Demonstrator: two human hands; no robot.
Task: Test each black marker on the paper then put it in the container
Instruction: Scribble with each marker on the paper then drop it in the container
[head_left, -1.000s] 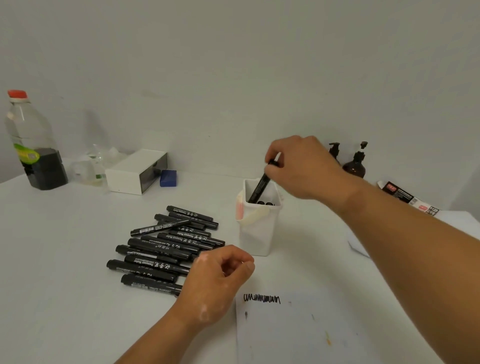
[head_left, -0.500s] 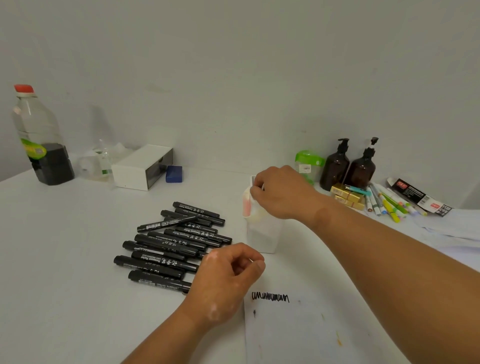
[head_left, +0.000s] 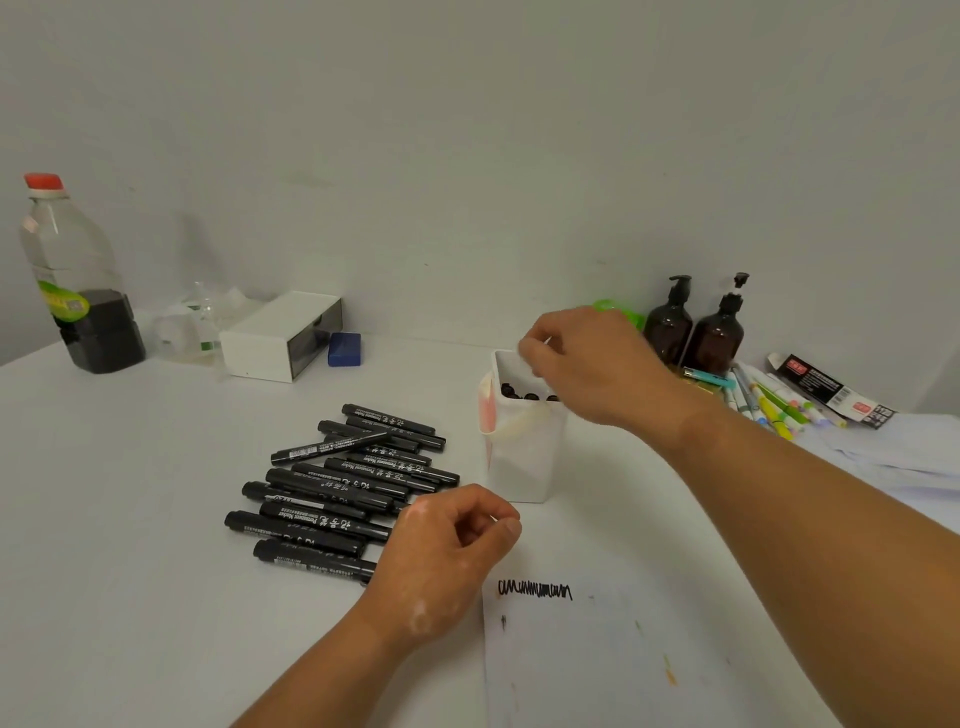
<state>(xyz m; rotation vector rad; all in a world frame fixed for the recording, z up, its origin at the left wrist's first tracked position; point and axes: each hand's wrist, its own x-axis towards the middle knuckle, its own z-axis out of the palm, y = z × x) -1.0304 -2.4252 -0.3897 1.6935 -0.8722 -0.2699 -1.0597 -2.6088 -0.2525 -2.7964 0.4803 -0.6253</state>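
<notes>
The right hand (head_left: 587, 364) hovers over the white square plastic container (head_left: 524, 462) mid-worktop, fingers curled; its grip cannot be determined. The left hand (head_left: 452, 551) rests loosely curled, empty, beside the untested black permanent markers (head_left: 337, 493). Hazard: a wrist catching the rim could tip the light container.

The right hand (head_left: 587, 364) hovers over the mouth of the white container (head_left: 524, 457), fingers bent down at its far rim; whether they touch it is unclear. Marker ends (head_left: 519, 392) show inside, beneath that hand. The left hand (head_left: 447, 545) rests loosely curled on the table (head_left: 130, 519), with the pile of black markers (head_left: 343, 483) just to its left and the scribbled paper (head_left: 597, 660) just to its right.
</notes>
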